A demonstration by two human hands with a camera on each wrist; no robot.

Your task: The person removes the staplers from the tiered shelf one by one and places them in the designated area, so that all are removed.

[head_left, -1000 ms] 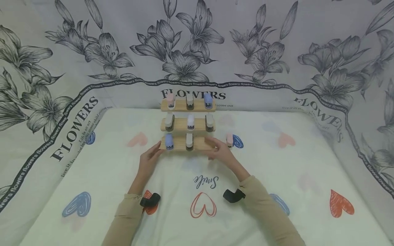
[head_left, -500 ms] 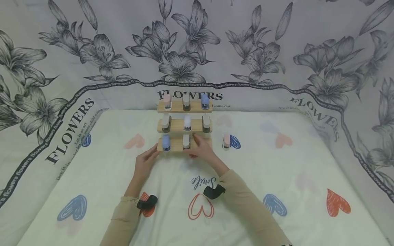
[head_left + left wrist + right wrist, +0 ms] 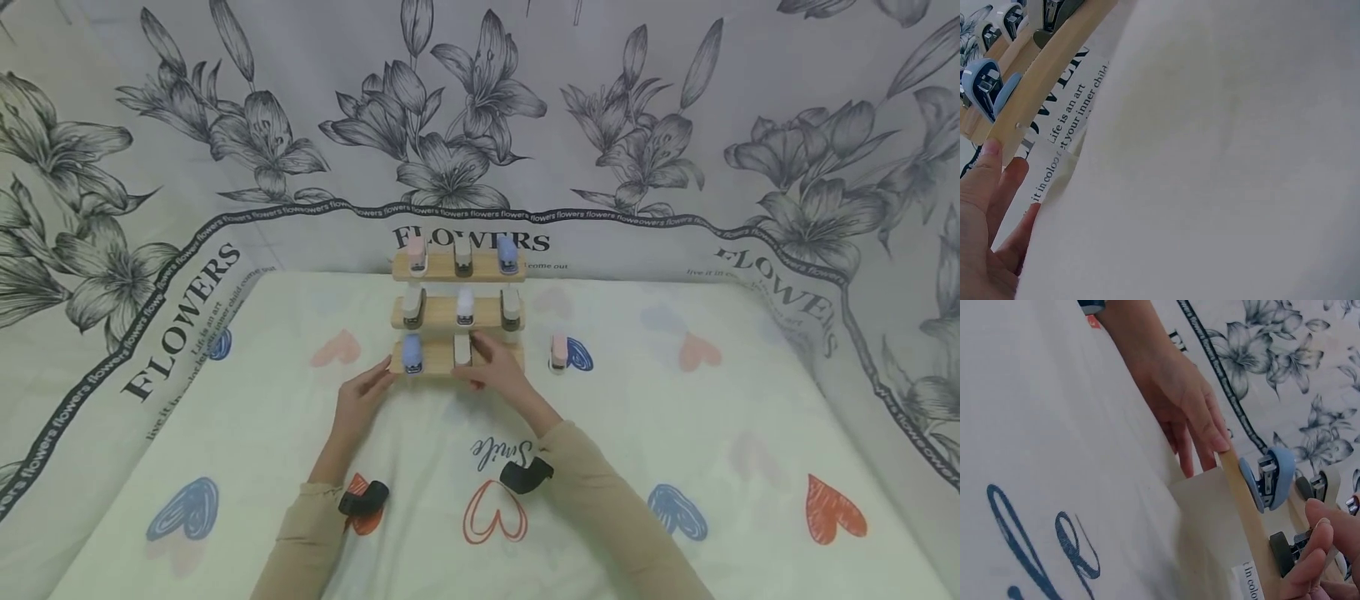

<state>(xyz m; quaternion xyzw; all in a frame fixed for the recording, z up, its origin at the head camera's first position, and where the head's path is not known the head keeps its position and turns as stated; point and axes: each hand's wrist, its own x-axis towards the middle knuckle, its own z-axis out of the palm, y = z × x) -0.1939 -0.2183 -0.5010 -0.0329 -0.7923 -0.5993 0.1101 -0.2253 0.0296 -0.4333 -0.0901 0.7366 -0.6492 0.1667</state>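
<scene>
A three-tier wooden rack (image 3: 435, 369) carries several mini staplers in rows. My left hand (image 3: 358, 407) holds the left end of the bottom tier; in the left wrist view its thumb (image 3: 988, 165) lies on the front corner and the fingers extend beneath. With my right hand (image 3: 504, 379) I grip the grey-white stapler (image 3: 462, 350) in the middle of the bottom tier, its dark base (image 3: 1280, 553) showing in the right wrist view. A blue stapler (image 3: 412, 354) stands on that tier to its left. The tier's right part is behind my right hand.
A pink stapler (image 3: 558, 352) stands on the heart-printed cloth (image 3: 615, 417) to the right of the rack. The upper tiers hold pink, grey, white and blue staplers. A flower-printed curtain (image 3: 637, 125) rises behind the rack.
My right hand has moved left from the right end of the bottom tier to the middle stapler and now grips it. My left hand has stayed at the rack's left end.
</scene>
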